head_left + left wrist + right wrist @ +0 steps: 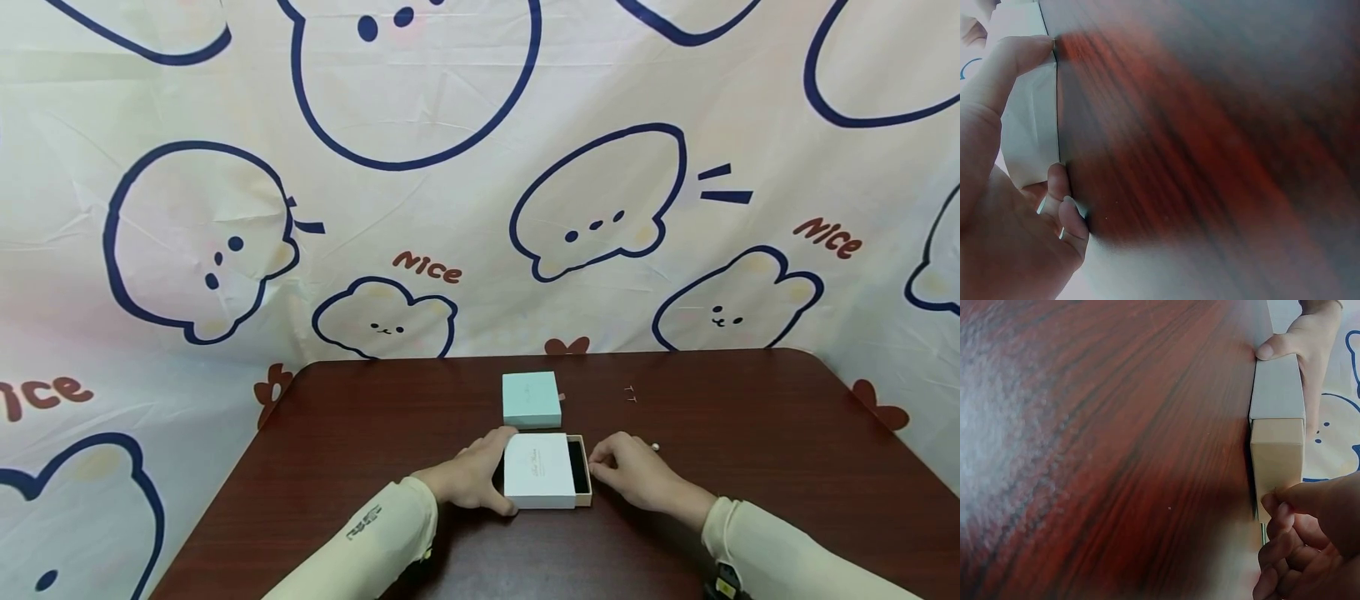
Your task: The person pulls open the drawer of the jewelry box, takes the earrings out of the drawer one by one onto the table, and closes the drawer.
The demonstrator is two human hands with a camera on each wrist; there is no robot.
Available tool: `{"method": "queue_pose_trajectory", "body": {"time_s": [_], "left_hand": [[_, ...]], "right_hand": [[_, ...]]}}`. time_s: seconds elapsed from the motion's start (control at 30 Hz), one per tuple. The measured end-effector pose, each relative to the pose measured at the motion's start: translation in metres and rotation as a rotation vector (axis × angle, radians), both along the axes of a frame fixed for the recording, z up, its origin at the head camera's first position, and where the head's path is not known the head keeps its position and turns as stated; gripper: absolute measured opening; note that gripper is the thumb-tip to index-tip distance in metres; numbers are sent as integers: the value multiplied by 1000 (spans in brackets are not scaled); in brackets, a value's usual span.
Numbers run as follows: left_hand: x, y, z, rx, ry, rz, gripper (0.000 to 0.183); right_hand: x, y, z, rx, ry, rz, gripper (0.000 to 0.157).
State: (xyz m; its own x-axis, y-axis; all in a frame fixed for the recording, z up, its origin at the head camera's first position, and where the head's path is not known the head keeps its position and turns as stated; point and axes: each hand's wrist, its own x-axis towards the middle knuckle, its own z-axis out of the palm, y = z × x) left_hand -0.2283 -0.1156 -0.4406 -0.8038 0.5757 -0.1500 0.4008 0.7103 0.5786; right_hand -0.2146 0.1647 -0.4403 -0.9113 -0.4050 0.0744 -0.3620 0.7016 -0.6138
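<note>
A white slide-out box point(538, 471) lies on the table, its beige inner drawer point(1277, 462) pulled partway out on the right side, with a dark interior showing. My left hand point(474, 473) grips the white sleeve at its left end, thumb on the front side and fingers towards the back. At the drawer's end face, my right hand point(637, 471) pinches with thumb and forefinger; whatever lies between those fingertips is hidden. In the left wrist view the thumb point(1032, 51) presses along the box's edge.
Just behind the white box sits a mint-green box point(531, 400) with a small tab on its right side. Tiny thin items point(631, 393) lie farther back on the right. A small pale bead point(656, 447) shows beside the right hand. A printed curtain point(480, 208) hangs behind the table.
</note>
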Motion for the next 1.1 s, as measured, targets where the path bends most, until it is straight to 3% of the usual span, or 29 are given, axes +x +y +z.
{"method": "queue_pose_trajectory", "body": {"time_s": [1.1], "left_hand": [[1,0,0,6,-4,5,102]], "right_hand": [[-2,-7,-2,-2,-5,1,14]]}}
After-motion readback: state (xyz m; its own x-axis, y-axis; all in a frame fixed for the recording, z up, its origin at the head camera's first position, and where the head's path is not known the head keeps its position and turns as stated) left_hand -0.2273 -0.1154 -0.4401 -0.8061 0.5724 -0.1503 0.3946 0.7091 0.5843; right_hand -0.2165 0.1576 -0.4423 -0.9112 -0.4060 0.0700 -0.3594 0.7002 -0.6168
